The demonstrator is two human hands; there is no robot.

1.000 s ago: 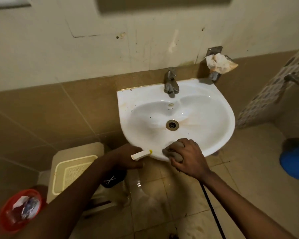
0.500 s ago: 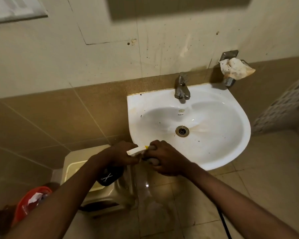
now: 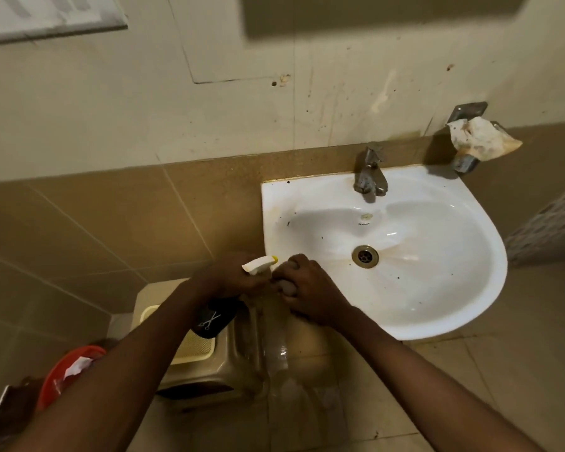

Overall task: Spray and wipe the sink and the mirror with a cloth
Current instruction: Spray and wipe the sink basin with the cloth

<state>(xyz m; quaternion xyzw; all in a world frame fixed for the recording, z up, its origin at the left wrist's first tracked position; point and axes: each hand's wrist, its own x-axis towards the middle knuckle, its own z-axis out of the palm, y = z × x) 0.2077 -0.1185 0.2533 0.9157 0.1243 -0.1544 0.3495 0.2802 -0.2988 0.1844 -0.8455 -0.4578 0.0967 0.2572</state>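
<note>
Our left hand (image 3: 232,278) grips the dark spray bottle with a white trigger head (image 3: 214,318) just off the front-left edge of the white ceramic wall sink (image 3: 463,223); our right hand (image 3: 310,293) clutches the bunched grey cloth (image 3: 287,287) against that same edge. The two hands touch.

head camera looks steeply down, close over the sink (image 3: 470,288).

Two bare forearms, sleeveless, no rings or watch.

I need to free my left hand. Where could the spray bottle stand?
The sink rim's back left corner, left of the tap, is bare. So is the stool top below the bottle. The front rim is crowded by both hands and the cloth.
</note>
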